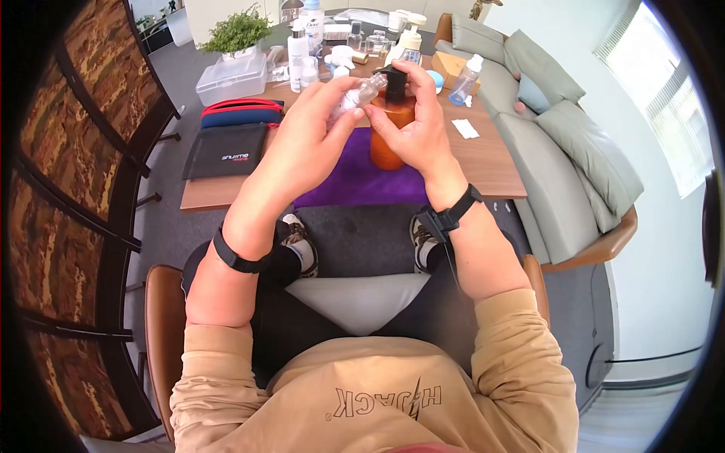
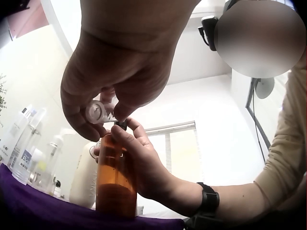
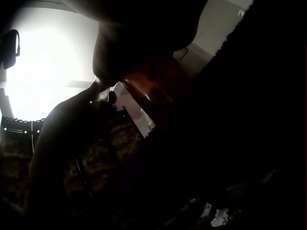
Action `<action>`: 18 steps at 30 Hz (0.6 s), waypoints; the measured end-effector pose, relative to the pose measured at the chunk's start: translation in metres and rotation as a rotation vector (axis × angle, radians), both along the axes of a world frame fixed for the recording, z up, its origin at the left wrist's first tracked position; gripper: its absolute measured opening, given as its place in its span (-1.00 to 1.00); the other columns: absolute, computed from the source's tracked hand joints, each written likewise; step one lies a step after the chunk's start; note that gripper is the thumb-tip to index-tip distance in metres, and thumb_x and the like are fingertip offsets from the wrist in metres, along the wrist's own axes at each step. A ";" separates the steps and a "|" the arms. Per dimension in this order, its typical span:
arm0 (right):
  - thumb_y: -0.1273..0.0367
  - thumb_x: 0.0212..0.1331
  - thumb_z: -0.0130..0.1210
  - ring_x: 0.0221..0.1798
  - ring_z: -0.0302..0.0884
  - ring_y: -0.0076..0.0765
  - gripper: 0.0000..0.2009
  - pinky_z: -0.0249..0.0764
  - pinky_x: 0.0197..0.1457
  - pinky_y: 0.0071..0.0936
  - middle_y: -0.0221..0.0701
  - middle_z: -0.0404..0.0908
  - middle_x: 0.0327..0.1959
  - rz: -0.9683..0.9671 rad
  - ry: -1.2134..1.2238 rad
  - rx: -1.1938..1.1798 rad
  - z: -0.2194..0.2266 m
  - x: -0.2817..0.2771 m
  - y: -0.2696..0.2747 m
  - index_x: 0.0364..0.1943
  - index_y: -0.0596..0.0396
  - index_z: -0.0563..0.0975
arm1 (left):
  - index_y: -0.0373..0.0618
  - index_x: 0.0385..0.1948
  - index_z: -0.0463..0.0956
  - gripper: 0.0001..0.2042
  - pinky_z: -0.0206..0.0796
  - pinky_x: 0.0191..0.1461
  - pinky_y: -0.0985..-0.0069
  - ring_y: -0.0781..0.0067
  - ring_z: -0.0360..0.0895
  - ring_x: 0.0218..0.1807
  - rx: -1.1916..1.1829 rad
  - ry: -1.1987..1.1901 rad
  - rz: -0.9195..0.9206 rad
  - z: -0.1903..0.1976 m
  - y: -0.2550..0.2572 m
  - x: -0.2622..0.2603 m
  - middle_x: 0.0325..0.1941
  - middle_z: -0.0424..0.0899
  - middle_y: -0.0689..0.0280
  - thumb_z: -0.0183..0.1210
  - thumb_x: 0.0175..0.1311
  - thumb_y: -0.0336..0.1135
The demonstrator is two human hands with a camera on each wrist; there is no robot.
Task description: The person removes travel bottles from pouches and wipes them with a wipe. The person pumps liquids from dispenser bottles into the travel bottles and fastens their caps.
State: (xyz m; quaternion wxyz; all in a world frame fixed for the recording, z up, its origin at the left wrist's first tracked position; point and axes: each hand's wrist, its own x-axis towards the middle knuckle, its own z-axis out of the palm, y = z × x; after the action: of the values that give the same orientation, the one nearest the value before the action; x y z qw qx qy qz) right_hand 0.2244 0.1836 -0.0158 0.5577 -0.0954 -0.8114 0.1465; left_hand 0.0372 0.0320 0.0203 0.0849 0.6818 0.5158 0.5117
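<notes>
My left hand (image 1: 306,143) pinches a small clear bottle (image 1: 351,100) between thumb and fingers. It is tilted, its neck pointing at the black pump head (image 1: 394,84) of an amber bottle (image 1: 387,155). My right hand (image 1: 423,136) grips the top of the amber bottle, thumb on the near side and fingers round behind the pump. In the left wrist view the amber bottle (image 2: 115,191) stands upright on the purple cloth (image 2: 57,206), liquid filling its lower part. There, the round end of the clear bottle (image 2: 95,113) shows under my left hand. The right wrist view is very dark.
Several bottles, such as a white one (image 1: 298,57), crowd the table's far side near a clear plastic box (image 1: 234,79) and a plant (image 1: 238,32). A dark pouch (image 1: 225,151) lies at left; a clear spray bottle (image 1: 465,79) and white paper (image 1: 465,128) are at right.
</notes>
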 end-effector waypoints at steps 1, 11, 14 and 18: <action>0.35 0.30 0.63 0.23 0.82 -0.20 -0.17 0.74 0.35 -0.24 -0.21 0.74 0.31 -0.007 0.019 0.006 0.000 -0.001 -0.002 0.60 0.05 0.38 | -0.22 0.53 0.54 -0.55 0.53 0.16 0.41 0.40 0.62 0.06 0.005 0.004 -0.002 -0.001 0.000 0.000 0.31 0.69 0.14 0.29 0.74 -0.30; 0.43 0.23 0.66 0.21 0.84 -0.26 -0.18 0.76 0.35 -0.28 -0.27 0.80 0.15 -0.003 0.105 0.015 -0.004 -0.004 -0.009 0.54 0.05 0.42 | -0.26 0.48 0.58 -0.56 0.56 0.30 0.31 0.20 0.71 0.21 0.046 0.033 0.030 0.001 0.001 -0.003 0.28 0.72 0.04 0.33 0.68 -0.32; 0.43 0.22 0.67 0.20 0.85 -0.28 -0.19 0.77 0.33 -0.28 -0.28 0.80 0.13 -0.026 0.095 0.033 -0.001 -0.007 -0.016 0.53 0.02 0.44 | -0.26 0.46 0.58 -0.56 0.56 0.32 0.29 0.14 0.72 0.23 0.085 0.056 0.043 0.001 0.002 -0.001 0.27 0.73 0.01 0.35 0.67 -0.32; 0.48 0.24 0.63 0.20 0.79 -0.36 -0.18 0.74 0.34 -0.34 -0.31 0.74 0.14 -0.037 0.090 0.022 -0.002 -0.008 -0.018 0.56 0.01 0.38 | -0.27 0.43 0.60 -0.58 0.56 0.32 0.29 0.15 0.73 0.22 0.136 0.062 0.063 -0.007 0.009 -0.001 0.25 0.74 0.02 0.36 0.67 -0.32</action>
State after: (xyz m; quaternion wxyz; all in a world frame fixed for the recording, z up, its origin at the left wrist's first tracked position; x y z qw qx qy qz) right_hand 0.2168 0.1653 -0.0174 0.5972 -0.0978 -0.7852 0.1312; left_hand 0.0367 0.0414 0.0129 0.0061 0.6851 0.5032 0.5267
